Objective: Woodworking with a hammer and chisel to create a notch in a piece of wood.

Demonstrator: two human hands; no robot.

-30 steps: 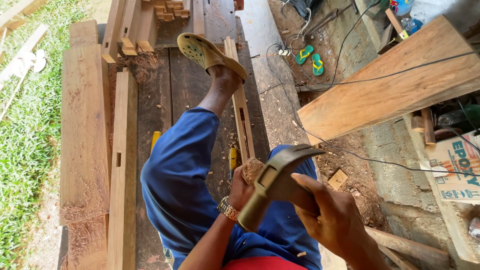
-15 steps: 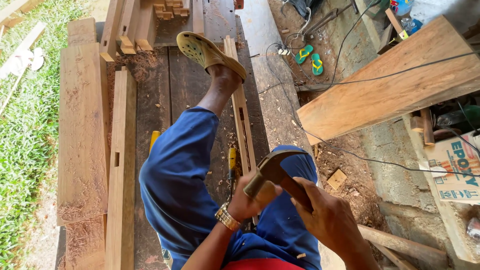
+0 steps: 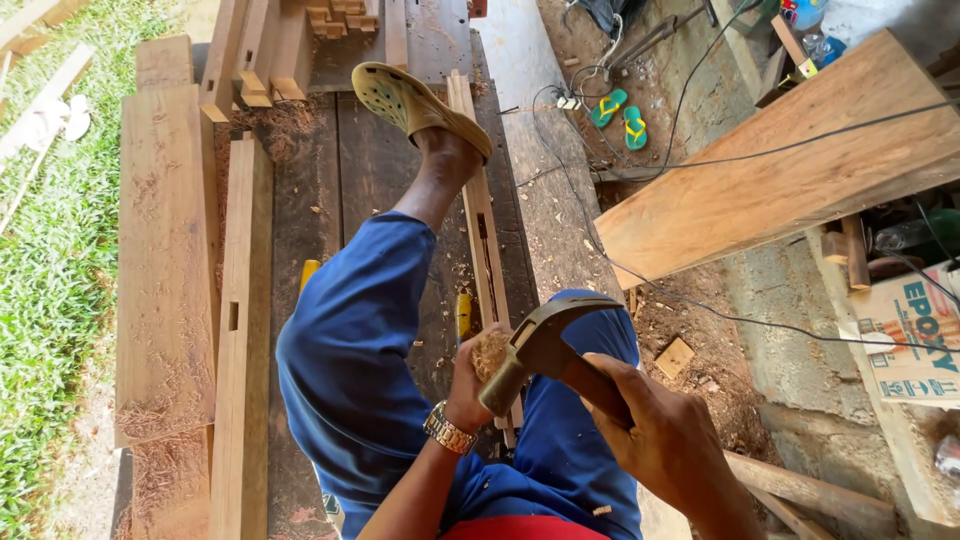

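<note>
Hands, two: right hand [image 3: 668, 440] grips one hammer [image 3: 545, 345], left hand [image 3: 472, 375] one chisel [image 3: 490, 352].

Hammer [image 3: 545, 345] right of chisel handle [image 3: 489, 352], above slotted rail [image 3: 482, 235].

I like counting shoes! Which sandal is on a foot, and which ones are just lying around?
The tan perforated rubber sandal is on the person's foot, resting on the long thin wooden strip. The two green flip-flops lie unworn on the dirt floor near the cables.
</note>
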